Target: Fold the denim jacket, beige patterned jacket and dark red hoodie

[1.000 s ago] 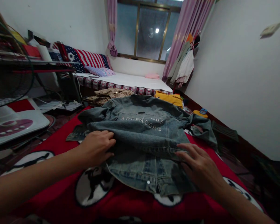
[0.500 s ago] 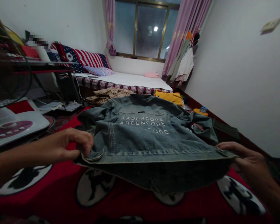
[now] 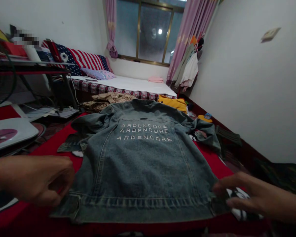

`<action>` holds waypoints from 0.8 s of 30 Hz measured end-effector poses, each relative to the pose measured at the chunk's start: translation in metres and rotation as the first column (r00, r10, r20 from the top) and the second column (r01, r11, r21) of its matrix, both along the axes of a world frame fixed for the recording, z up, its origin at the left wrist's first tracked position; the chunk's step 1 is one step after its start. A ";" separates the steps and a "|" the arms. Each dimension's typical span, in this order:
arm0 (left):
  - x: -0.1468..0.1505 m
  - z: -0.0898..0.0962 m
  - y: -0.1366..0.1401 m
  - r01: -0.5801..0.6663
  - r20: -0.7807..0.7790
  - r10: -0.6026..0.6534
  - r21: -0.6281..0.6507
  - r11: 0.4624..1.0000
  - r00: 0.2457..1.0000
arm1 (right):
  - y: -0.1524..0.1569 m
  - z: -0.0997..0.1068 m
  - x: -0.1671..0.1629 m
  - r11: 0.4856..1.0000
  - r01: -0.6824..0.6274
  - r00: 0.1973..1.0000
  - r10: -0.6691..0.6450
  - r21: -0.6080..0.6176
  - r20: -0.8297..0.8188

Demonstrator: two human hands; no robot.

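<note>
I've got the denim jacket laid back-up on the red blanket, hem toward me. Beyond its collar: khaki clothing to the left, yellow garment to the right, both crowding that end; bed behind them. Desk and white appliance base with pink panel sit well left of the jacket, wall right of it.

Left hand is at the jacket's left hem corner, fingers curled; blurred, so I can't tell if they meet the thumb or touch denim. Right hand is at the right hem corner, thumb and fingers apart, contact unclear.

Jacket front is face-down, hidden from me. Both forearms and the appliance base run out of frame. Dark heap right of the jacket: can't make it out.

Bare blanket flanks the jacket body, with only a narrow strip visible this side of the hem.
</note>
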State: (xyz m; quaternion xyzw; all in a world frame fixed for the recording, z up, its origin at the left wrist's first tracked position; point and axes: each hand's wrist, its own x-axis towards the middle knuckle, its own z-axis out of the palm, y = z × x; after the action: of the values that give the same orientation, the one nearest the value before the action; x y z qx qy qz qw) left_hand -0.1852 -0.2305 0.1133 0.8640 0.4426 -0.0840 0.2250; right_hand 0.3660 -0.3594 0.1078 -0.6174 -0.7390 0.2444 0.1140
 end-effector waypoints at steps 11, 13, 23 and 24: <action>0.200 -0.009 0.071 0.155 0.192 -0.233 0.351 0.923 0.953 | 0.192 -0.010 -0.116 0.898 -0.102 0.993 0.120 0.428 -0.016; 0.209 -0.044 0.095 0.050 0.152 -0.124 0.418 0.907 0.981 | 0.210 -0.036 -0.111 0.893 -0.045 0.993 -0.010 0.447 0.120; 0.193 -0.108 0.130 -0.103 0.159 0.035 0.438 0.893 0.987 | 0.260 -0.048 -0.086 0.931 0.326 0.818 -0.364 0.164 0.445; 0.195 -0.107 0.129 -0.107 0.161 0.040 0.436 0.893 0.986 | 0.264 -0.045 -0.100 0.932 0.297 0.831 -0.358 0.206 0.425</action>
State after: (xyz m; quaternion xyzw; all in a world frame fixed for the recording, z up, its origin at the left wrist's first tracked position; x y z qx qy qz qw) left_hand 0.0094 -0.1016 0.0059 0.8789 0.4646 0.0917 0.0575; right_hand 0.2659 -0.0952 0.0633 -0.7660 -0.6422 0.0206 0.0180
